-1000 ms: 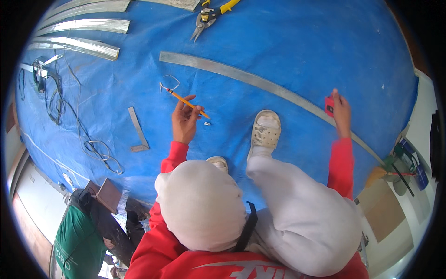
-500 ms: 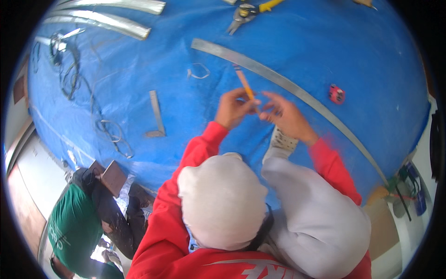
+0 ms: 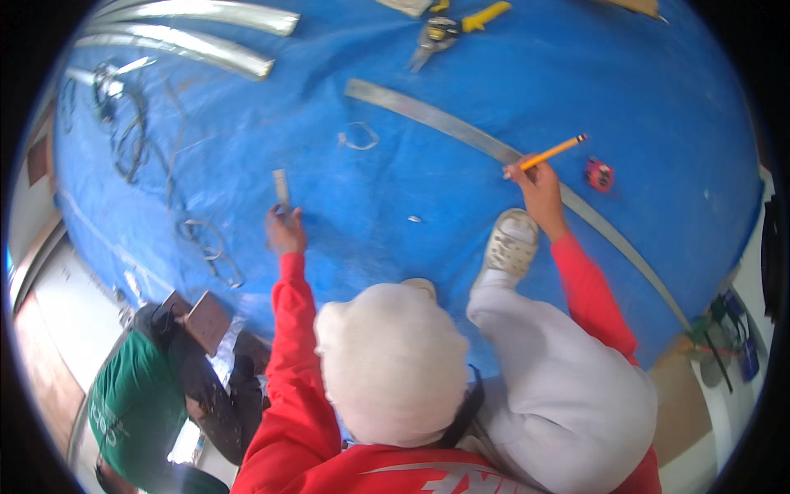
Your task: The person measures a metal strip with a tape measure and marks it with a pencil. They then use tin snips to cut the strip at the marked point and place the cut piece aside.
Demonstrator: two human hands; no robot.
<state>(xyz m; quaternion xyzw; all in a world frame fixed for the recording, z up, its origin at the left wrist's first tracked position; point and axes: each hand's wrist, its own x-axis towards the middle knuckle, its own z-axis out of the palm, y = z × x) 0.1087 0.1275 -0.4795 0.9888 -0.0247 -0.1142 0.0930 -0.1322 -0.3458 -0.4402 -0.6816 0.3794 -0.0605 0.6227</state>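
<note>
Nearest the viewer: a person in a red top, pale grey trousers and a white head covering, crouched on a blue tarpaulin [image 3: 461, 206] spread over the floor. One pale shoe [image 3: 512, 243] is planted flat on the tarpaulin, just below the right hand.

Left hand [image 3: 285, 230]: arm stretched forward, fingers closed around the lower end of a short grey metal strip [image 3: 281, 188], which points away from the person and lies low against the tarpaulin.

Right hand [image 3: 535, 177]: raised over to the right, fingers pinched on the lower end of an orange pencil [image 3: 550, 153]. The pencil slants up and to the right, its tip clear of the surface. The hand sits over a long curved metal strip [image 3: 461, 132], which runs across the tarpaulin from the upper middle down to the right edge.

Just right of the pencil: a small red tape measure [image 3: 599, 174], beside the long strip.

Between the two hands: a small pale scrap [image 3: 415, 219] lying loose.

Further out, centre: a thin curl of metal offcut [image 3: 359, 137].

Left side: dark tangled cables [image 3: 132, 140] and a wire loop [image 3: 206, 239].

Far edge, left: two curved metal sections [image 3: 197, 37] lying side by side.

Far edge, centre: snips with yellow handles [image 3: 451, 25].

Lower left, off the tarpaulin: another person in a green top [image 3: 132, 403], seated low.
</note>
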